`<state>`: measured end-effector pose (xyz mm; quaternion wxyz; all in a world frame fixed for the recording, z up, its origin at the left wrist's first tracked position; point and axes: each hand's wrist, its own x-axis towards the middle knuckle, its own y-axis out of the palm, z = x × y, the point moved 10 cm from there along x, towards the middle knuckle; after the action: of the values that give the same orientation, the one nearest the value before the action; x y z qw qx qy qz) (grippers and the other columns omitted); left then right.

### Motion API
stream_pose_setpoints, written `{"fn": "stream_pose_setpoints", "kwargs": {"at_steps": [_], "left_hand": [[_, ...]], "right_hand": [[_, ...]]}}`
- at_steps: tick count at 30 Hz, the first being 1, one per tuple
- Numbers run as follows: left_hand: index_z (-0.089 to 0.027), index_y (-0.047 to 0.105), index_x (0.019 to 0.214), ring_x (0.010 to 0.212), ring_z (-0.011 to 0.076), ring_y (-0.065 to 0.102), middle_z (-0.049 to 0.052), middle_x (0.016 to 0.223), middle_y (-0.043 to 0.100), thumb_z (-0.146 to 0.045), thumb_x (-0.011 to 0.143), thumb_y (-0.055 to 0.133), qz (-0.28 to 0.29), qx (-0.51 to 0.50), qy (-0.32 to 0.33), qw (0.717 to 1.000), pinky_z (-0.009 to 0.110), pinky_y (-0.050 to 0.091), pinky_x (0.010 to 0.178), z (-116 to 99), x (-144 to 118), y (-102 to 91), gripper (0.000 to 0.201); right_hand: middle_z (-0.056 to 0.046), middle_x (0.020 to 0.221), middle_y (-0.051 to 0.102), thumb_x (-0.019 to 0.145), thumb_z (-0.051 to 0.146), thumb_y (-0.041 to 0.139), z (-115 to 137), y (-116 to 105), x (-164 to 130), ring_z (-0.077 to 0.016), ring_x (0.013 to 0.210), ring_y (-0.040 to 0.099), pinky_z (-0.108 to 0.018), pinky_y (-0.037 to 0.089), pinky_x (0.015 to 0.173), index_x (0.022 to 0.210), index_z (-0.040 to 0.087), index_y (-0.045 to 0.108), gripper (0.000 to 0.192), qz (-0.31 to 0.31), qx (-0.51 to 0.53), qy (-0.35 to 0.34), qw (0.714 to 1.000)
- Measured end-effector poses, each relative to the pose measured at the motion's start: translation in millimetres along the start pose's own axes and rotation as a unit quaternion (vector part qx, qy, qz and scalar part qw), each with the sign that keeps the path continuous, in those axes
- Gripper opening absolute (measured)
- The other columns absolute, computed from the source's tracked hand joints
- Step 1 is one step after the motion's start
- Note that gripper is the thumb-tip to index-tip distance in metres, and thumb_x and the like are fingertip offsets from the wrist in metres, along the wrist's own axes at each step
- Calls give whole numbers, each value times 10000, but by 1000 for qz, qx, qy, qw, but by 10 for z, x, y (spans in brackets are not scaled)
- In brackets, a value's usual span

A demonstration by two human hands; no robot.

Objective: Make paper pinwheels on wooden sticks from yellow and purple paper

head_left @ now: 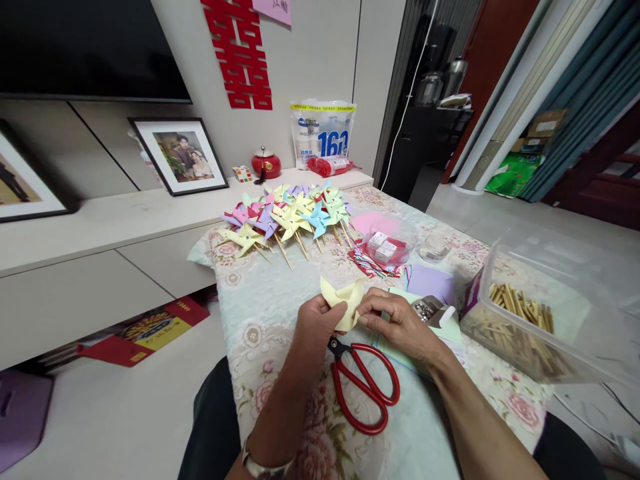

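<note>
Between my two hands is a pale yellow paper pinwheel (344,293) with its corners curled up. My left hand (320,319) grips its left side, thumb pressed on the paper. On the right, my right hand (393,319) pinches the lower right corner between thumb and fingers. Red-handled scissors (367,393) lie on the tablecloth just below my hands, their blades partly hidden by my left hand. Beyond, several finished pinwheels (293,217) in yellow, purple, blue and pink lie in a pile, on wooden sticks.
At right stands a clear plastic bin (515,333) of wooden sticks. Near my right hand are a small box of metal pins (427,310) and purple paper sheets (433,283). A round clear container (393,243) rests on patterned paper. A cabinet (100,227) runs along the wall.
</note>
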<state>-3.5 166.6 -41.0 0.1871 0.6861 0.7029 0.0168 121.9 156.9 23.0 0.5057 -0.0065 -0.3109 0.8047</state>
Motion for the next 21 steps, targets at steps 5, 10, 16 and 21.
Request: {"fn": "stream_pose_setpoints", "kwargs": {"at_steps": [5,10,16,21], "left_hand": [[-119,718,738,400,82,457,-17,513,619,-274,616,758,-3,17,2,1000,198,338,398,11,15,-13,202],[-130,712,704,428,106,504,-14,511,615,-273,615,763,-3,33,6,999,207,406,405,40,28,-22,176],[-116,729,777,481,136,568,20,591,680,-248,605,759,-5,47,-13,999,233,488,429,69,20,5,218],[-125,716,751,476,134,572,11,587,678,-219,602,747,-7,50,-20,999,241,512,439,71,8,18,180]], "right_hand": [[-12,790,596,906,260,641,-20,-21,1,-156,722,549,-273,415,658,810,201,698,127,-22,6,30,999],[17,701,535,852,241,658,-136,-25,-4,-135,644,480,-258,361,601,721,188,638,142,-42,4,82,996],[34,656,493,831,220,620,-209,-10,-18,-120,598,426,-247,310,551,683,185,603,153,-52,-10,120,991],[38,636,485,807,191,609,-225,-14,-27,-119,589,416,-247,300,542,661,188,589,147,-58,-21,133,989]]}}
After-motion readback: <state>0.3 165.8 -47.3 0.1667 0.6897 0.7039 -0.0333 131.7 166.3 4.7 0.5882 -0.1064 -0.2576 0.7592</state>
